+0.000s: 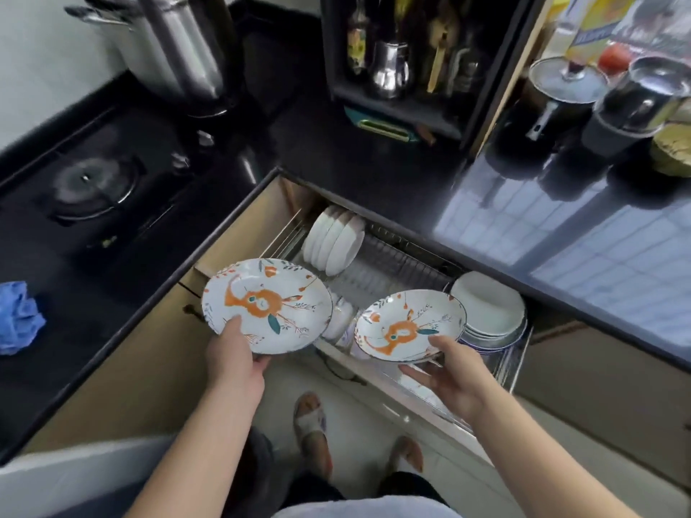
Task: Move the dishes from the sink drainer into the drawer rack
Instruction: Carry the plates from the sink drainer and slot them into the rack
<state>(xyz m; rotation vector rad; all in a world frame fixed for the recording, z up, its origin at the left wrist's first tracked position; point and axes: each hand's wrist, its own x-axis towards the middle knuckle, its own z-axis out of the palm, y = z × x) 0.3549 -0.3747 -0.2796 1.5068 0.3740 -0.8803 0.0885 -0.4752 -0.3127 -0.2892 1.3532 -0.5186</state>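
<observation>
I hold two white plates painted with orange and teal flowers over the open drawer rack (389, 256). My left hand (235, 353) grips the near rim of the left plate (267, 304), thumb on top. Thumb on top and fingers underneath, my right hand (448, 375) grips the near edge of the right plate (409, 325). The right plate hovers above the rack's front, beside a flat stack of white plates (490, 312). A row of white bowls (332, 241) stands on edge at the rack's back left. The sink drainer is out of view.
A black hob (89, 188) with a steel pot (175, 43) lies left. A blue cloth (18, 315) sits on the counter's left edge. Pots (568, 91) and jars stand on the black counter at right, a utensil caddy (396, 61) behind. My feet (314, 424) stand below the drawer.
</observation>
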